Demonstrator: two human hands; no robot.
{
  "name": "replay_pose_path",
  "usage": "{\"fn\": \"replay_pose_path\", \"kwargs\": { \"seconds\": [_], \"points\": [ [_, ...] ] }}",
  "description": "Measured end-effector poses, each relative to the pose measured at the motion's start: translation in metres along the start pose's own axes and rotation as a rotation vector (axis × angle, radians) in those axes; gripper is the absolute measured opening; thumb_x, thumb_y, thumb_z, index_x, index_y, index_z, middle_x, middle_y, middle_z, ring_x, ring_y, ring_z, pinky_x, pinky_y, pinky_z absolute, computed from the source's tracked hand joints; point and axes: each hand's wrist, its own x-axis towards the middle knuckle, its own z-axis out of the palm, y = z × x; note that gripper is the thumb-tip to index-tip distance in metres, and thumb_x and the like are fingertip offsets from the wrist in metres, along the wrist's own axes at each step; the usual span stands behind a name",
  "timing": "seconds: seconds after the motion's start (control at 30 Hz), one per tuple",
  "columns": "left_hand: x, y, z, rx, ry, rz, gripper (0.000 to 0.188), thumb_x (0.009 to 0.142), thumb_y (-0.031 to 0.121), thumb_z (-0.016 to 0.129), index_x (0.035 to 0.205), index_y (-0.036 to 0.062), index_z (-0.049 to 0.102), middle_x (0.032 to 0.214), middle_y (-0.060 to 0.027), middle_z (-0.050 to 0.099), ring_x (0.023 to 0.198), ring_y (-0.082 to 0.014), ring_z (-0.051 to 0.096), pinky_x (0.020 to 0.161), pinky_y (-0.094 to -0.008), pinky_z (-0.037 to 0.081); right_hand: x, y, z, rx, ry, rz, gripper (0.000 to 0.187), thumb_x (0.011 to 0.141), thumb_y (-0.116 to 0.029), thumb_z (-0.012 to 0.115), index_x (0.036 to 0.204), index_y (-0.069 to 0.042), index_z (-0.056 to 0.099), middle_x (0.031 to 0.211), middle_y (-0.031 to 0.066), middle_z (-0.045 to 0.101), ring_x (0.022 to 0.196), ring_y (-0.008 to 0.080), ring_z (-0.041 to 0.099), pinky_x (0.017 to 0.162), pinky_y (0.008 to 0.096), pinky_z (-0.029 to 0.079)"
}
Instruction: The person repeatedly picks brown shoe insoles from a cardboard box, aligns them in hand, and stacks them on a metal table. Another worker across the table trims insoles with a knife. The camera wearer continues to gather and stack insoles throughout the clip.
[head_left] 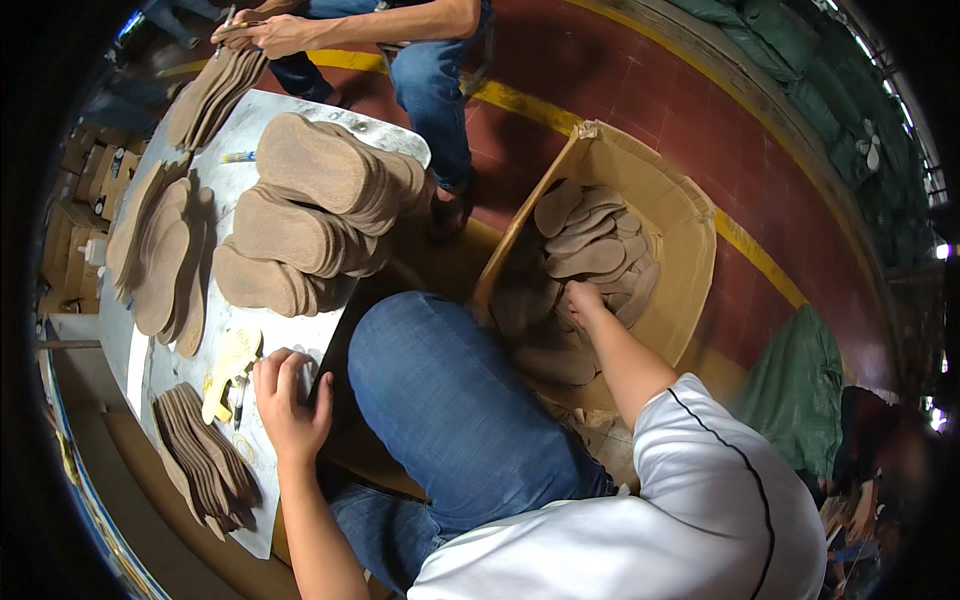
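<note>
My left hand rests at the near edge of the table, fingers stretched forward and thumb apart. A dark patch shows between thumb and fingers; I cannot tell what it is. Beside its fingertips lie a yellow sole-shaped template and a black pen. On my right, my right hand reaches down into a cardboard box of loose brown insoles. Its fingers are closed against the insoles, and their tips are hidden.
Several stacks of brown insoles cover the table, with a fanned stack near its left corner. Across the table, a seated person's hands hold something thin. Green sacks stand at right; a yellow line crosses the red floor.
</note>
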Motion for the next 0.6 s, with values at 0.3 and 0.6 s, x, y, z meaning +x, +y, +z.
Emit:
{"fn": "replay_pose_path", "kwargs": {
  "seconds": [0.3,0.6],
  "points": [
    [0.001,-0.003,0.003,0.022,-0.059,-0.048,0.046,0.084,0.010,0.088,0.125,-0.0014,0.070,0.126,-0.0218,0.067,0.118,-0.0447,0.066,0.107,-0.0518,0.053,-0.076,0.029,0.094,-0.049,0.190,-0.041,0.109,0.092,-0.044,0.100,0.165,0.008,0.037,0.158,0.0370,0.067,0.146,0.0481,0.070,0.122,0.0507,0.056],
    [0.003,-0.002,0.003,0.053,-0.039,0.007,0.047,0.085,0.013,0.091,0.125,0.0016,0.070,0.125,-0.0208,0.067,0.115,-0.0456,0.064,0.104,-0.0537,0.052,-0.072,0.048,0.091,-0.290,0.034,-0.172,0.125,0.082,-0.042,0.108,0.174,-0.004,0.033,0.170,0.0274,0.062,0.155,0.0441,0.063,0.130,0.0498,0.050]
  ]
}}
